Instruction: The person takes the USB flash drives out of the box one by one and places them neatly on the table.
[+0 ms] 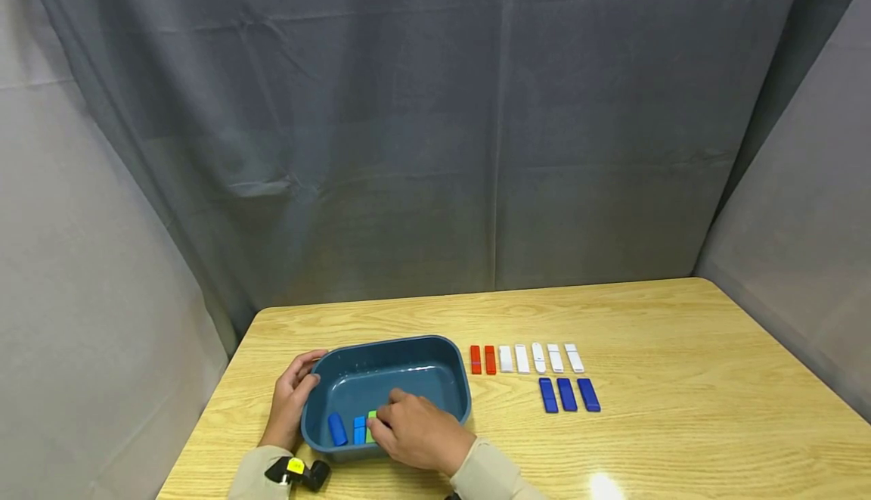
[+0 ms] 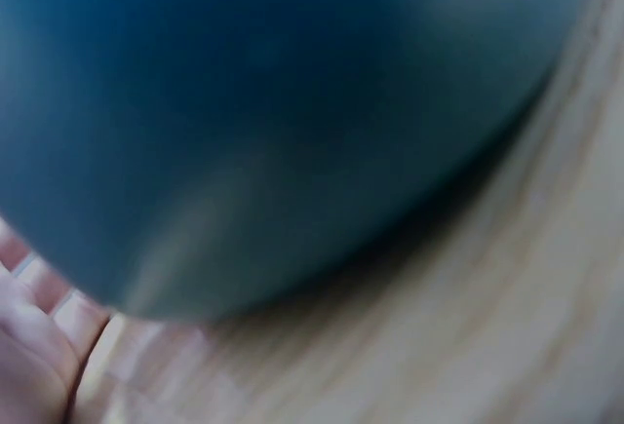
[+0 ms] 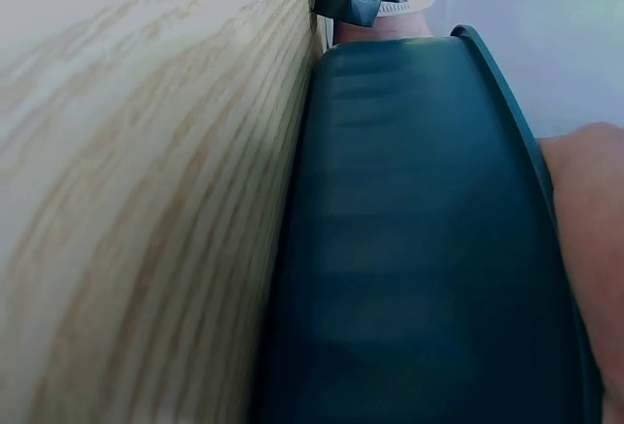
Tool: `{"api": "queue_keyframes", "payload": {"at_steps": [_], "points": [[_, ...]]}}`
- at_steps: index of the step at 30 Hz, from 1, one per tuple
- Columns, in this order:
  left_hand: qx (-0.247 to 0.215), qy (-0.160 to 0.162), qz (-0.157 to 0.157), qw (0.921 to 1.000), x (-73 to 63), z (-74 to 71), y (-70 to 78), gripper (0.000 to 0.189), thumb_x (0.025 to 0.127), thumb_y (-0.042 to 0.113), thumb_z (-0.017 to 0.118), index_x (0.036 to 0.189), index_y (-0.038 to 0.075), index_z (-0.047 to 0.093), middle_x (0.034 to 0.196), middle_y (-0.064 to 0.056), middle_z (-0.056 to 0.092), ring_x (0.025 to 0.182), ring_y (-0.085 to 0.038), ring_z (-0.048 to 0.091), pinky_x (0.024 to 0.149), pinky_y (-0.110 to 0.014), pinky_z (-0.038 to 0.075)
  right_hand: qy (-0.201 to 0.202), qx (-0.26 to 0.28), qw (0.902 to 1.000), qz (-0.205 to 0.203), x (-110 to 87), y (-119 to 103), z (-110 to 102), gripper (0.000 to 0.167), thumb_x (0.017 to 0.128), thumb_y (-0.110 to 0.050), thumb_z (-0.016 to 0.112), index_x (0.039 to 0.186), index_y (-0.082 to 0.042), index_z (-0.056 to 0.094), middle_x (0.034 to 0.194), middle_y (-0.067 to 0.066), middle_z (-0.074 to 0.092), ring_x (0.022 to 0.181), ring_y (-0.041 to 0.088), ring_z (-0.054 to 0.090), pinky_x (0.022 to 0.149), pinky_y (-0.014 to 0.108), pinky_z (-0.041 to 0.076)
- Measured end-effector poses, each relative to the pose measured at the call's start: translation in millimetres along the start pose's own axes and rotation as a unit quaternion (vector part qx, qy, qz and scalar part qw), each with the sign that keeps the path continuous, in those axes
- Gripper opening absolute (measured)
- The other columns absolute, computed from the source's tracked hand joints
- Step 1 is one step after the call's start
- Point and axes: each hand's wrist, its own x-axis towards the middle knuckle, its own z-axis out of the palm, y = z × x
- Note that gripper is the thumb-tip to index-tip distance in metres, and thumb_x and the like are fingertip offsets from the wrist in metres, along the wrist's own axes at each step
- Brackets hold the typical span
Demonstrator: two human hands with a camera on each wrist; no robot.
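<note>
A dark teal plastic tub stands at the left of the table. My left hand holds its left end, thumb at the rim and fingers along the outer wall. The right hand reaches over the near rim, thumb and bent fingers at a green USB stick, which they partly hide. Left of it inside the tub lie a light blue USB stick and a darker blue one. The wrist views show mostly the outer wall of the tub, with the right hand across its rim.
Right of the tub runs a row of USB sticks, red ones then several white ones. Three dark blue sticks lie in front of them. Grey curtains hang behind the wooden table and at its sides.
</note>
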Motion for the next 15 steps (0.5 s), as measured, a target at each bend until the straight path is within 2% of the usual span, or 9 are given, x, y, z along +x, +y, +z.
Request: {"api": "queue_keyframes", "payload": {"at_steps": [5,15], "points": [[-0.001,-0.001,-0.001,1.0000,-1.5,1.4,4.0,0.037,0.093,-0.005,0.046,0.129,-0.002,0.054,0.125,-0.021,0.059,0.112,-0.030,0.056,0.087,-0.023,0.046,0.004,-0.009,1.0000,-0.001,-0.1,1.0,0.2,0.034,0.100,-0.035,0.043,0.092,-0.019,0.072,0.076,-0.011,0.048,0.058,0.005,0.044,0.054,0.022,0.039],[-0.004,-0.001,0.001,1.0000,-2.5,1.8,7.2,0.037,0.093,-0.004,0.046,0.129,-0.003,0.054,0.125,-0.023,0.058,0.111,-0.029,0.056,0.087,-0.024,0.046,0.014,0.001,0.9998,-0.013,-0.9,1.6,0.4,0.036,0.099,-0.034,0.045,0.088,-0.017,0.075,0.076,-0.011,0.050,0.060,0.002,0.044,0.054,0.019,0.039]]}}
